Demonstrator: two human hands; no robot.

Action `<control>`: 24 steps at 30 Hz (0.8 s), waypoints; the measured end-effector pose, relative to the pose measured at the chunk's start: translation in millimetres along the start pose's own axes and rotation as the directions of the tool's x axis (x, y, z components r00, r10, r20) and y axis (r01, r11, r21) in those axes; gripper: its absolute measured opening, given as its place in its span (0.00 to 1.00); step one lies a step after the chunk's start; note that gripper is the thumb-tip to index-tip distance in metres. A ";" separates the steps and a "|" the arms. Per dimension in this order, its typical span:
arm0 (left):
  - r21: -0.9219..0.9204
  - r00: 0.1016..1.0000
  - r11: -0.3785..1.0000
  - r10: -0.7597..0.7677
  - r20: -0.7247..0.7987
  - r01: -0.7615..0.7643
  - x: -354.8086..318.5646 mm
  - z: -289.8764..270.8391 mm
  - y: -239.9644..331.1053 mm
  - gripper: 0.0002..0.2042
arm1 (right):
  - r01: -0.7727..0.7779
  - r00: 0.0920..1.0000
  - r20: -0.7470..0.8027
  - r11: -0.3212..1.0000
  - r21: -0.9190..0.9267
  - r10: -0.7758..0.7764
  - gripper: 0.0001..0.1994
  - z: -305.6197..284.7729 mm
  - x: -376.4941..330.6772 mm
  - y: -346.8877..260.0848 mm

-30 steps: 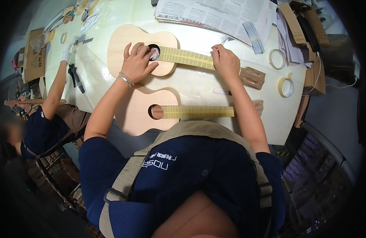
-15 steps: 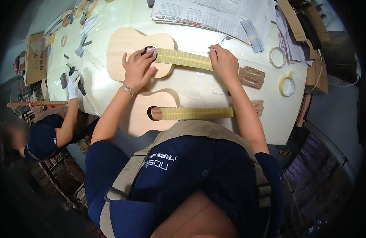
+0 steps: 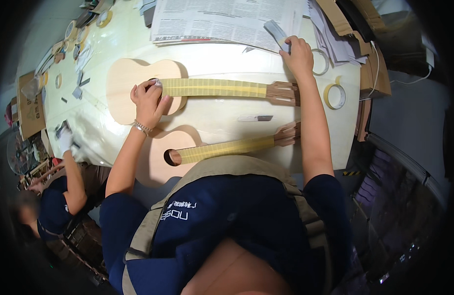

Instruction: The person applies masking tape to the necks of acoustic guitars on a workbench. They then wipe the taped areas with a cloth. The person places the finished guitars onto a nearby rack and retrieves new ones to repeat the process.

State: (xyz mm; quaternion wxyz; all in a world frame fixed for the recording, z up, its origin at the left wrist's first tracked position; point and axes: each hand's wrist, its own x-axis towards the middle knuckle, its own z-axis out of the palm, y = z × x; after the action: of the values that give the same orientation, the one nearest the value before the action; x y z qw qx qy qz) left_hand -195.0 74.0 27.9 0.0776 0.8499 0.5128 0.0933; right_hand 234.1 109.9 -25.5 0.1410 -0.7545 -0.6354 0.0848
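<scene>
A pale unvarnished ukulele [image 3: 133, 93] lies across the table, its fretboard [image 3: 212, 87] covered with yellowish tape. My left hand [image 3: 148, 104] rests on its body by the sound hole, fingers bent around a small whitish thing I cannot make out. Beyond the headstock [image 3: 282, 93], my right hand [image 3: 299, 58] closes its fingers on the near end of a flat grey strip [image 3: 275, 32] at the newspaper's edge. Nearer me, a second ukulele [image 3: 155, 156] with a similarly taped neck lies partly behind my apron [image 3: 232, 164]. Between the necks is a slim white-and-dark tool [image 3: 255, 118].
Newspaper sheets [image 3: 207, 22] cover the far side. Tape rolls [image 3: 334, 96] and papers [image 3: 330, 42] lie at the right, beside a cardboard box [image 3: 377, 78]. At the left, a co-worker's gloved hand [image 3: 65, 140] is over the table edge, near scattered tools and tape.
My right hand has moved away from beside the far ukulele's neck to the grey strip. My left hand stays by the sound hole, fingers more curled. The near ukulele's neck has tilted.
</scene>
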 end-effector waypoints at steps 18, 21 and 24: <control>-0.397 0.929 0.848 0.369 -0.033 -0.351 226.3 114.9 149.4 0.10 | -0.166 0.888 -0.079 0.475 0.864 0.453 0.21 -27.7 -43.4 29.7; -0.699 0.994 0.712 0.007 0.108 0.071 228.0 105.6 143.1 0.08 | -0.267 0.869 0.040 0.398 0.878 0.493 0.21 -23.7 -33.8 23.0; -0.681 0.937 0.653 -0.142 0.319 0.331 229.6 102.1 136.2 0.10 | -0.167 0.913 -0.077 0.539 0.826 0.400 0.20 -20.4 -22.9 1.4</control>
State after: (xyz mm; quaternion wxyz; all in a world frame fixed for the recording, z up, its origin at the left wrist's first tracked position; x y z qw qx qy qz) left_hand 50.9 210.8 -22.0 0.4792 0.6794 0.5274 0.1750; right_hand 237.6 85.0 -7.8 0.5312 -0.7057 -0.3716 0.2859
